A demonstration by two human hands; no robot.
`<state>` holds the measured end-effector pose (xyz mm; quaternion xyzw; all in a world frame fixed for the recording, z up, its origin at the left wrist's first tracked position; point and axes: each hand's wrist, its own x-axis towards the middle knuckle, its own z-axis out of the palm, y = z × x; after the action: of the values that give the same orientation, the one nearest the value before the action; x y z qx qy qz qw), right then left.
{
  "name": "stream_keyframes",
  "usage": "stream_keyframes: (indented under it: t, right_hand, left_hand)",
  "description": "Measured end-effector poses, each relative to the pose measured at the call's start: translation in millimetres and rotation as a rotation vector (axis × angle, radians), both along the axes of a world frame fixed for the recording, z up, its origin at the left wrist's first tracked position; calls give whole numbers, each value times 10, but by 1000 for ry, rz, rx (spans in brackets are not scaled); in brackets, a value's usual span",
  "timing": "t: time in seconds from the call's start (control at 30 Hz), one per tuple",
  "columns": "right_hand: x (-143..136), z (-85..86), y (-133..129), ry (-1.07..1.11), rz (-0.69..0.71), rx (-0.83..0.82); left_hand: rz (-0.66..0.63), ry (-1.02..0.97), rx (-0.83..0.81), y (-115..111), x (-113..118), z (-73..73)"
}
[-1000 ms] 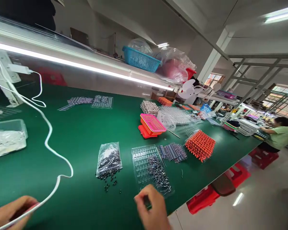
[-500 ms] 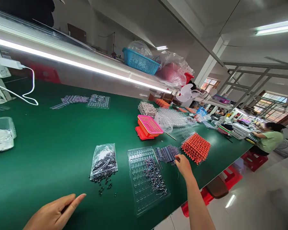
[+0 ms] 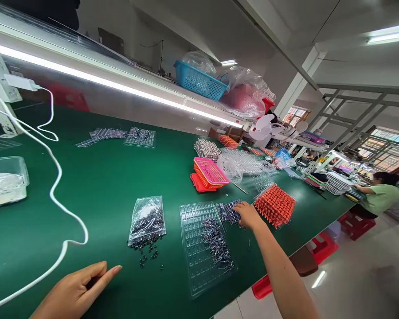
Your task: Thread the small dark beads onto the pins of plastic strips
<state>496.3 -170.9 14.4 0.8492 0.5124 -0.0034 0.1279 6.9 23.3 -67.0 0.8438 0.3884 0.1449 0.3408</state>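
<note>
Banded parts point(image 3: 230, 215) are lying right of the clear tray point(image 3: 193, 248), seemingly for easy reach.
The right hand point(image 3: 249, 215) is covering some, fingers close, any pinch hidden; the left hand point(image 3: 73, 289) is curling, near left, thumb apart.

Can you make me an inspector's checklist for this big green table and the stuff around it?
Surface: green tabletop, with black pieces scattered beside a plastic bag.
Job's things: leaded component strips; loose leaded components piled on a clear moulded tray.
Clutter: pink-rimmed basket beyond the tray.
Hands: right hand on the strips; left hand loosely curled, no item visible.
Cables: white cable looping across the left side.
Surroundings: seated person; white fan.
</note>
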Motion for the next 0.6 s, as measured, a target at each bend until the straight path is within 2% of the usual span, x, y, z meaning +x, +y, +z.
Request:
stream_keyframes:
  t: [0.17, 0.33, 0.47, 0.6]
  right_hand:
    - [-17, 88, 72, -15, 37, -68]
    - [-28, 176, 53, -7, 33, -49]
    - [-30, 246, 13, -22, 14, 70]
    - [-51, 322, -40, -74, -4, 280]
  left_hand:
    - [-34, 28, -77, -30, -14, 81]
    - [-26, 55, -94, -46, 9, 178]
    - [-26, 49, -108, -38, 19, 192]
    - [-16, 29, -99, -46, 9, 192]
